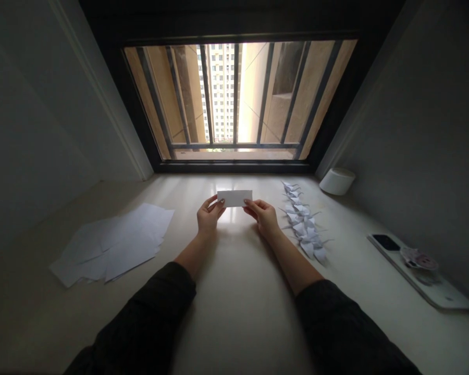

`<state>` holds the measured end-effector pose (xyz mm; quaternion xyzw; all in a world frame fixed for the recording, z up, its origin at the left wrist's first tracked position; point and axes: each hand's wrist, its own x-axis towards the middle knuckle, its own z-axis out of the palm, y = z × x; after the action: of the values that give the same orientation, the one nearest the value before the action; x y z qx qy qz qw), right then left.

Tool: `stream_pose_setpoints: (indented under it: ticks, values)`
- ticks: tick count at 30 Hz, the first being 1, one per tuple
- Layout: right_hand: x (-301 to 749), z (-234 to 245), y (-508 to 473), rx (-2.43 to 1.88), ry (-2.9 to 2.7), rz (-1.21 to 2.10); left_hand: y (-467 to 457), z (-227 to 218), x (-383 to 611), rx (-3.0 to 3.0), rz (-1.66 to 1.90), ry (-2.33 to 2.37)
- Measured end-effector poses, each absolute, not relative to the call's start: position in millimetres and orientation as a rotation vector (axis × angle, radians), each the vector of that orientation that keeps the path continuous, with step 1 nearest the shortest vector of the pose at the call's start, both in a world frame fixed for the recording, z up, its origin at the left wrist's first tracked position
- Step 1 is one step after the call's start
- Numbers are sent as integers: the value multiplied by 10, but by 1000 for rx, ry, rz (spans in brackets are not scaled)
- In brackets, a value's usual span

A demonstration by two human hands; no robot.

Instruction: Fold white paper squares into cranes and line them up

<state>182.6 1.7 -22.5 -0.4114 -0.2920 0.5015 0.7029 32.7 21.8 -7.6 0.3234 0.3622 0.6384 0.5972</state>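
A small white folded strip of paper [234,198] is held up above the pale tabletop [238,291]. My left hand [210,214] pinches its left end between thumb and fingers. My right hand [262,217] grips the right end the same way. The hands stand a short way apart, with the strip bridging them. To the right of my right hand lies a long row of several white origami cranes [301,224]. A loose pile of white paper sheets [113,242] lies to the left of my left hand, not touching it.
A barred window [238,99] lies beyond the table's far edge. A white cylindrical object [337,181] stands in the far right corner. At the right, a black phone [386,242] and a printed round item [419,259] rest on a white board [433,289].
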Motion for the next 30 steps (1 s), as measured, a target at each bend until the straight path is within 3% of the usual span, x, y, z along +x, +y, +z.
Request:
stream_pose_setpoints:
  ticks: [30]
  values:
    - [1803,-251,23,-980,-659,918,187,-78,357,725,1501,860]
